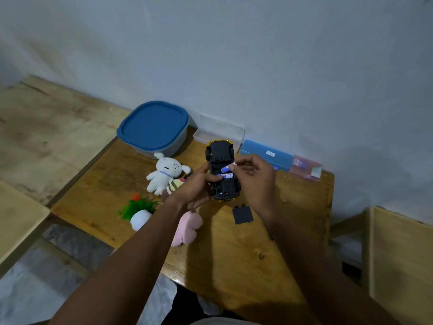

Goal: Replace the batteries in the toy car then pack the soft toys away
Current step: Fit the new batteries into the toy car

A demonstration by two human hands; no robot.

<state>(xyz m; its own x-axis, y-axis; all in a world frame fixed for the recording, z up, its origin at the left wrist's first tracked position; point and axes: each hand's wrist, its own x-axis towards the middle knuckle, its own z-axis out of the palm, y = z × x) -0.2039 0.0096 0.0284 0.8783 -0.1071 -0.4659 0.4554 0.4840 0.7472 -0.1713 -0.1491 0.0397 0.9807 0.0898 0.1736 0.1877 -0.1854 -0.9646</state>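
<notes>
Two bare forearms (131, 261) are reaching over the wooden table (234, 254). The left hand (194, 186) is gripping the upturned toy car (221, 151) near the far edge, while the right hand (254, 175) is pinching a blue battery (225, 169) at its open compartment. The soft toys (162, 174) are lying just left of it.

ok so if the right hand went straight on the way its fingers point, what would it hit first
Most likely the upturned toy car: the right hand pinches a battery aimed into its open compartment, beside one seated battery. The left hand holding the car lies beyond, though depth is unclear.
</notes>
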